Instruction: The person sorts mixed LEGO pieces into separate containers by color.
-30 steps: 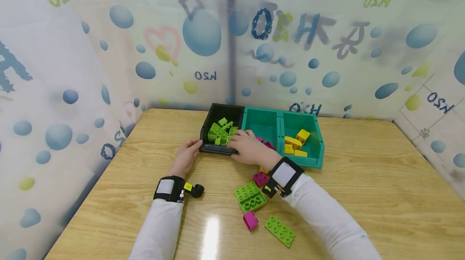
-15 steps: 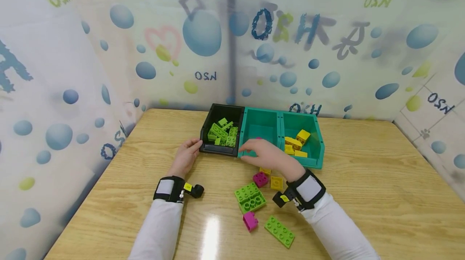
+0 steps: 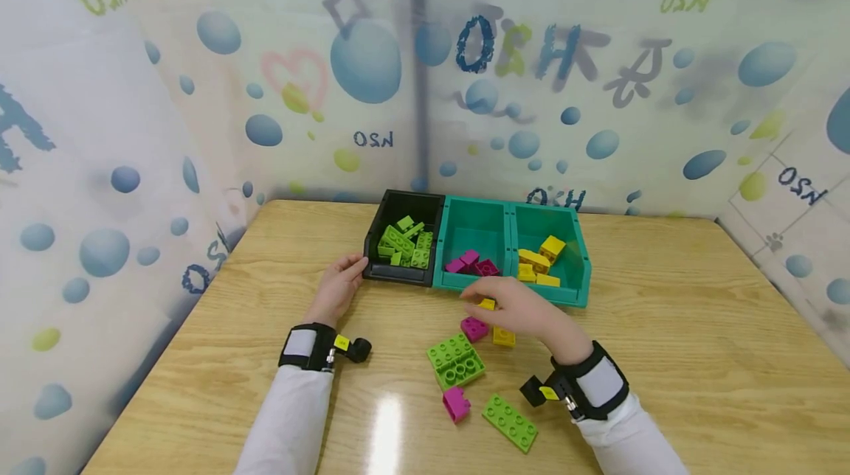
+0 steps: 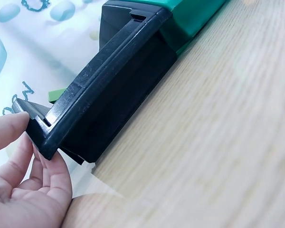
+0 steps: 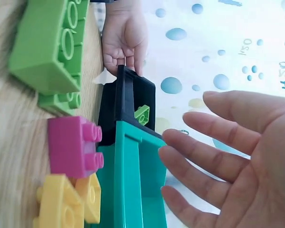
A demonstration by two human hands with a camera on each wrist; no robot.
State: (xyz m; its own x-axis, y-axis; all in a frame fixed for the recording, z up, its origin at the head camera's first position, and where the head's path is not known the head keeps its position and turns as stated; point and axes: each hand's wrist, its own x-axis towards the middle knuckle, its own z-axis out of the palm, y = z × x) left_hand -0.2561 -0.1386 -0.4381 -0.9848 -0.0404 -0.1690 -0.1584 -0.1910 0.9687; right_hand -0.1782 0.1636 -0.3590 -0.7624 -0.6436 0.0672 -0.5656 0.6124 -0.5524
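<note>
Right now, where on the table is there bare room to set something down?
Bare tabletop lies right of the teal bins, left of the left hand, and between the left sleeve and the green bricks. Crowded near the right hand: pink brick, yellow bricks.

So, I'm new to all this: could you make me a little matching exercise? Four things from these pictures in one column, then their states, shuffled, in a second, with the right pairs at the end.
Column one
1. Left hand
2. Middle teal bin
3. Right hand
4. Black bin

Column two
A. Has green bricks inside
B. Fingers extended, holding nothing
C. Grips a bin's corner between thumb and fingers
D. Has pink bricks inside

Right pairs: 1-C, 2-D, 3-B, 4-A
</note>
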